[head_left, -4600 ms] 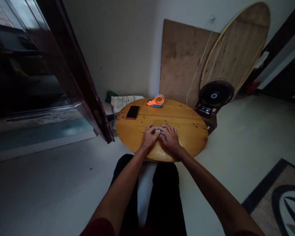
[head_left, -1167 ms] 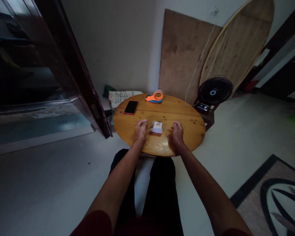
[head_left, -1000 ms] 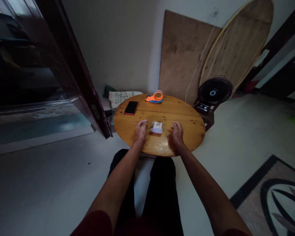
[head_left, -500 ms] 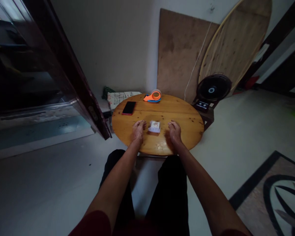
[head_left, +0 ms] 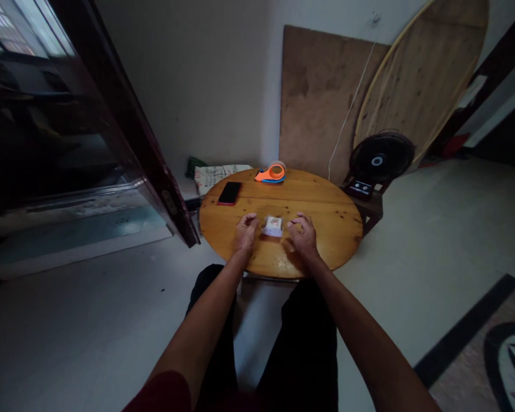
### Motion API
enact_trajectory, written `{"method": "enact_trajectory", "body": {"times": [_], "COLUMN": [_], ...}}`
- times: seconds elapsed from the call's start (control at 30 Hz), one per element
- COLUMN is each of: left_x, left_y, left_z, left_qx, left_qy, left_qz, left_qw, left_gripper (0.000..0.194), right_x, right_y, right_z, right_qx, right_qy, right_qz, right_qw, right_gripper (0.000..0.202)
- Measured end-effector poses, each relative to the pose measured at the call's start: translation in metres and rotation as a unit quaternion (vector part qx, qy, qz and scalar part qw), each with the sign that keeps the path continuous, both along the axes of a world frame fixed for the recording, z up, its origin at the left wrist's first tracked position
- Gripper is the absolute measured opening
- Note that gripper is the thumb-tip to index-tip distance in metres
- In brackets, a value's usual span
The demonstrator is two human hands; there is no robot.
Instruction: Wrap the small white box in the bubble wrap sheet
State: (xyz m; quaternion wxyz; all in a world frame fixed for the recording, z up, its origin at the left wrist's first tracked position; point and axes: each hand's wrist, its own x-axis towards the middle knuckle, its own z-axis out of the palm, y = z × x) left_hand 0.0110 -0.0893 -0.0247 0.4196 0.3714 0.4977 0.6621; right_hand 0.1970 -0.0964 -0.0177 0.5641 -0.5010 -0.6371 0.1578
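Note:
A small white box-like packet in clear plastic wrap sits on the round wooden table, between my two hands. My left hand is just left of the packet, fingers curved and apart, holding nothing that I can see. On the other side my right hand hovers close to the packet's right end, thumb and fingers parted. Whether its fingertips touch the loose wrap is too blurred to tell. What the packet contains cannot be made out.
Toward the back of the table stands an orange and blue tape dispenser, with a phone to its left. A black fan is on a stool at the right. Boards lean on the wall. A dark door frame rises at left.
My right hand has come nearer to the packet and its fingers have parted. My left hand stays beside the packet. The whole view has shifted slightly.

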Motion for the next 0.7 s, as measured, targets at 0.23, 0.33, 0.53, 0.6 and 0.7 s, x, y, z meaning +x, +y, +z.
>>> {"method": "enact_trajectory", "body": {"times": [0.23,0.33,0.53,0.6,0.7], "left_x": [-0.007,-0.007,0.003,0.005,0.002], "left_y": [-0.013,-0.017,0.005,0.017,0.036], "left_z": [0.01,0.013,0.013,0.016,0.024], "left_qx": [-0.007,0.011,0.036,0.033,0.027], "left_qy": [0.105,0.183,0.222,0.233,0.228], "left_qz": [-0.113,-0.182,-0.213,-0.211,-0.231], "left_qw": [0.988,0.966,0.951,0.949,0.945], "left_gripper": [0.093,0.102,0.094,0.092,0.092], "right_x": [0.002,0.002,0.003,0.007,0.018], "right_y": [0.006,0.013,0.039,0.049,0.059], "right_z": [0.003,0.009,0.016,0.017,0.025], "right_qx": [-0.131,-0.162,-0.185,-0.184,-0.198], "right_qy": [-0.043,-0.084,-0.105,-0.093,-0.099], "right_qz": [0.147,0.208,0.226,0.227,0.254], "right_qw": [0.98,0.961,0.951,0.952,0.942], "right_gripper": [0.088,0.101,0.097,0.097,0.097]}}
